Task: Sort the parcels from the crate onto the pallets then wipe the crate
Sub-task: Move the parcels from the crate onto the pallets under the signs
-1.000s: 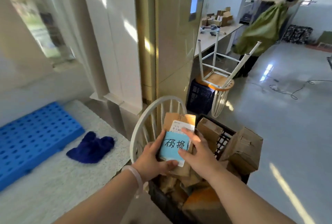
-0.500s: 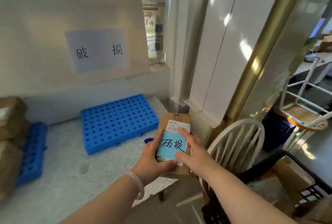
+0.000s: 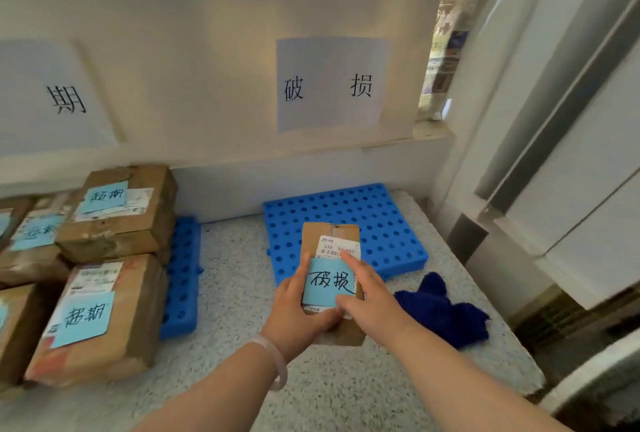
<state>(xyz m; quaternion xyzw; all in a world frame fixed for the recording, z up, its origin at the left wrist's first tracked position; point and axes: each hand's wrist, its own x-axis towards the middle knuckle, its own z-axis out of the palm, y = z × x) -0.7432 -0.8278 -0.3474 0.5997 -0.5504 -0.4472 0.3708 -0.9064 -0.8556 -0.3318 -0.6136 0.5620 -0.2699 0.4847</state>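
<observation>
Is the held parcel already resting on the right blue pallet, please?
No, the left hand and right hand hold the parcel up; the right blue pallet lies bare.

Matt cardboard parcel, perforated plastic pallet, fuzzy cloth, speckled floor

A pale wall bearing two paper signs rises at the far side, speckled floor lies near, and a newspaper-covered window and white panels stand right.
</observation>
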